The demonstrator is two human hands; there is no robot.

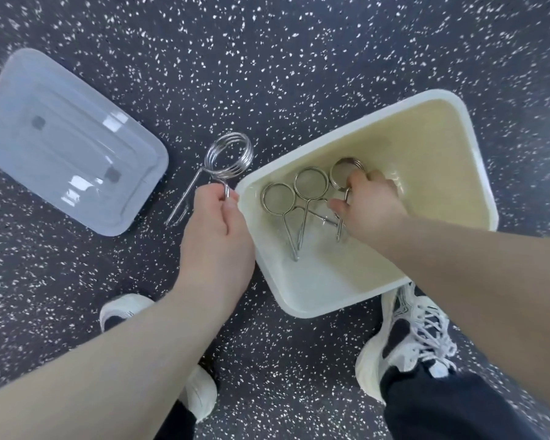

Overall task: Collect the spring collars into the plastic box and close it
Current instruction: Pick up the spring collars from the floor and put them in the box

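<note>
An open white plastic box (477,173) stands on the speckled floor. Two steel spring collars (302,198) lie side by side on its bottom. My right hand (372,208) is inside the box, shut on a third spring collar (343,173) whose coil shows above my fingers. Just left of the box, my left hand (216,230) pinches one handle of another spring collar (231,155); its coil stands above the floor and its other handle points down to the left. The translucent lid (61,144) lies upside down on the floor at the left.
The dark speckled floor (267,52) stretches bare beyond the box and lid. My two white trainers (407,341) are planted close below the box, the right one partly under its near corner.
</note>
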